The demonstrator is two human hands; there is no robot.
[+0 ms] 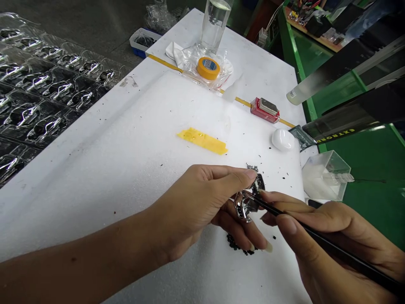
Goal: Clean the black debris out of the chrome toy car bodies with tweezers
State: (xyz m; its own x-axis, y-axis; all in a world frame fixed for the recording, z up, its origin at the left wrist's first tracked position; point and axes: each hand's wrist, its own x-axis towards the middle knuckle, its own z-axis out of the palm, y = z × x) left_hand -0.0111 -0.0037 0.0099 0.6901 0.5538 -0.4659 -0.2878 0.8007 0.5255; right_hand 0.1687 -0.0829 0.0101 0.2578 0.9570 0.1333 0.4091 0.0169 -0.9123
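My left hand (202, 207) pinches a small chrome-plated part (243, 204) between thumb and fingers, above a white foam sheet (95, 185). My right hand (329, 240) grips a slim black tool (332, 236) like a pen, and its thin tip reaches the shiny part. The exact tip is hard to see against the chrome. Black crumbs (237, 245) lie on the foam just below both hands, and more specks are scattered near the part.
A yellow strip (202, 140) lies on the foam. Further back stand a roll of yellow tape (208, 68), a water glass (215, 23), a red box (265, 110) and a white lump (282, 139). A clear plastic box (325, 177) sits at the right edge, and a plastic tray of chrome parts (47, 93) lies at left.
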